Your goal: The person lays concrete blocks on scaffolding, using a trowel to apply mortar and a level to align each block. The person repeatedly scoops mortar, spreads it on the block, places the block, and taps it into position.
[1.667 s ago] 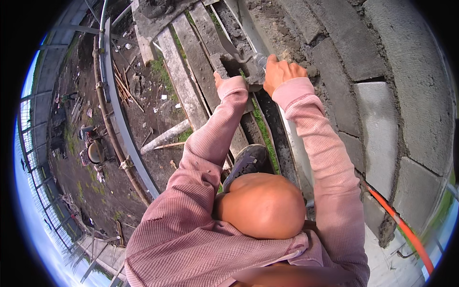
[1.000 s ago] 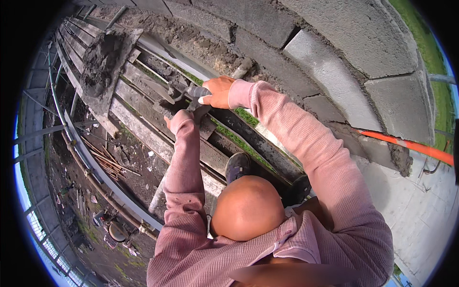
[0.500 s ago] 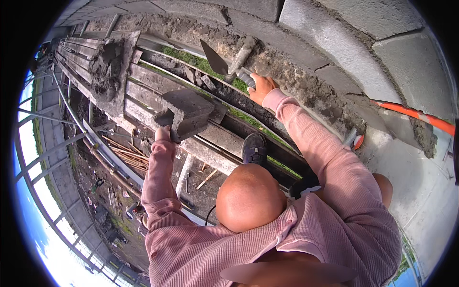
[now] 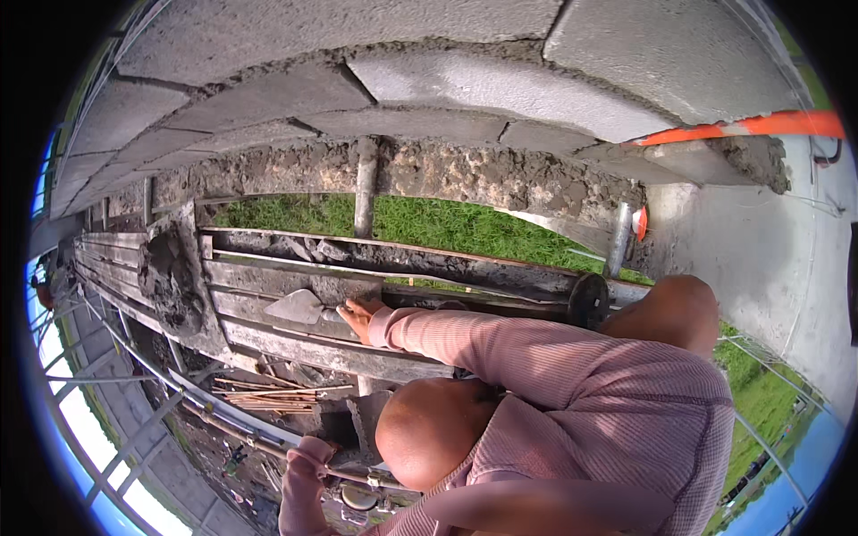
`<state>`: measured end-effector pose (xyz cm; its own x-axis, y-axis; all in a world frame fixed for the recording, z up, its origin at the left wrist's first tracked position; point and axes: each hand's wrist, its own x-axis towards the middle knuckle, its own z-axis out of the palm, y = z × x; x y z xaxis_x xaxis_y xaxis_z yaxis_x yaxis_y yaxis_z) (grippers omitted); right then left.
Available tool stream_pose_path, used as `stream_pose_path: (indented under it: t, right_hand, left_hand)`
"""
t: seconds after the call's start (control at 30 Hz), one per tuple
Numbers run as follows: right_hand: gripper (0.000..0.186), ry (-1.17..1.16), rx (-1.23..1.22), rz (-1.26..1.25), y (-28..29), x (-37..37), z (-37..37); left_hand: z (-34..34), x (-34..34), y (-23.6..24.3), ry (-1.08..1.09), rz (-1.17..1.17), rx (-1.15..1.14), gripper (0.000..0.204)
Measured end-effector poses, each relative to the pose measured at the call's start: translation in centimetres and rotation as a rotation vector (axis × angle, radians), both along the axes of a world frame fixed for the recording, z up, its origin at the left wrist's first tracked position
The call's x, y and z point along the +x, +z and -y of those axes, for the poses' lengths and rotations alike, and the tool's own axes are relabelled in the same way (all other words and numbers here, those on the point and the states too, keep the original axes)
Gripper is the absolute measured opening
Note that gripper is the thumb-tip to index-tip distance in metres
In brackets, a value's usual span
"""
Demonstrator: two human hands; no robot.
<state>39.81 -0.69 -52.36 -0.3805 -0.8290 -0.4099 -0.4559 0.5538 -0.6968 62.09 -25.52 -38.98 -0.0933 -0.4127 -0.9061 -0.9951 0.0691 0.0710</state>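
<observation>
A person in a ribbed pink top worked at a raised plank platform (image 4: 304,347) beside a block wall (image 4: 500,85), which curved across the 12 o'clock side. The right hand (image 4: 359,319), toward 8 o'clock from the centre of the view, had its fingers wrapped around the handle of a trowel (image 4: 295,306). The pointed metal blade faced 9 o'clock above the boards; whether it touched them could not be told.

Toward 7 o'clock, a grey hollow concrete block (image 4: 367,420) sat near the person's bent knee (image 4: 427,433), its cavity deep in shadow. The left hand (image 4: 329,446) was mostly hidden in that shadow, right beside the block, with only the pink cuff (image 4: 310,449) showing clearly; its grip could not be told.

At 9 o'clock, a heap of wet grey mortar (image 4: 168,275) lay on a board set across the planks. Green grass (image 4: 447,223) showed through the gap between the platform and the foot of the wall, and an upright-looking pipe (image 4: 365,186) crossed that gap at 11 o'clock. An orange strip (image 4: 751,128) ran along the wall's end at 2 o'clock, above a pale concrete surface (image 4: 733,268) at 3 o'clock. Thin wooden sticks (image 4: 268,396) lay below the platform, between 7 and 8 o'clock.
</observation>
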Motion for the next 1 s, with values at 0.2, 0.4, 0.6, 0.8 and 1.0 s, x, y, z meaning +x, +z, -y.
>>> stream_pose_path:
  t: [0.2, 0.4, 0.6, 0.8, 1.0]
  right_hand:
    - [0.062, 0.312, 0.090, 0.028, -0.9, -5.7, -2.5]
    - [0.057, 0.391, 0.102, -0.138, 6.5, -16.9, -8.5]
    - [0.071, 0.655, 0.232, -0.278, 18.2, -21.2, -15.1]
    - [0.081, 0.424, 0.070, -0.187, 21.9, -22.6, -24.1]
    - [0.089, -0.091, 0.209, 0.272, 23.7, -19.9, -36.6]
  left_hand:
    - [-0.1, -13.9, -0.8, -0.398, 0.045, -0.073, 0.026]
    - [-1.8, -24.6, 4.6, -0.766, 0.050, -0.178, 0.025]
    - [-3.8, -31.4, 11.2, -1.060, 0.042, -0.266, 0.025]
    - [-7.7, -36.3, 16.6, -1.288, 0.040, -0.301, 0.024]
    - [-14.9, -42.2, 22.2, -1.510, 0.006, -0.210, 0.025]
